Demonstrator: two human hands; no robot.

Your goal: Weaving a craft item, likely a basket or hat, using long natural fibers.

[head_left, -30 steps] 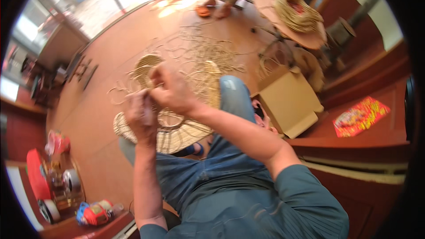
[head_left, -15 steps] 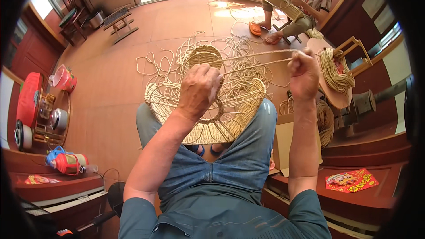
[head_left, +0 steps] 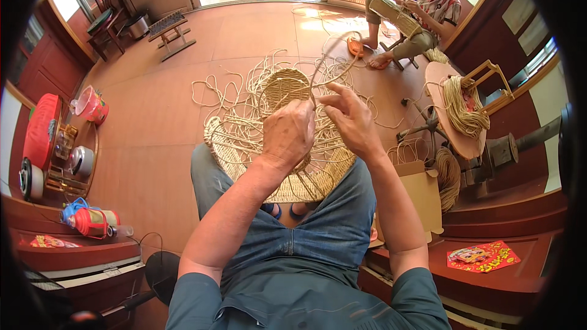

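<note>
My left hand (head_left: pixel 287 131) is closed on cord at the middle of a woven straw piece (head_left: pixel 275 190) between my knees, hiding part of its inner ring. My right hand (head_left: pixel 346 119) is just right of it, fingers apart and slightly bent beside a blurred loop of cord (head_left: pixel 319 63) that rises from the left hand; whether it touches the cord is unclear. A round woven part (head_left: pixel 284 85) lies beyond my hands, among many loose pale cords (head_left: pixel 214 91).
A co-worker (head_left: pixel 428 15) sits back right, holding woven material. At right are a round board (head_left: pixel 437 76) with cord coils (head_left: pixel 465 110) and a cardboard box (head_left: pixel 403 198). At left stand a red bucket (head_left: pixel 95 107), a trolley with kettles (head_left: pixel 81 162) and a low stool (head_left: pixel 171 33).
My right hand has come in from the far right toward my left hand and its fingers have spread. The cord stretched sideways is now a raised loop. The view has steadied.
</note>
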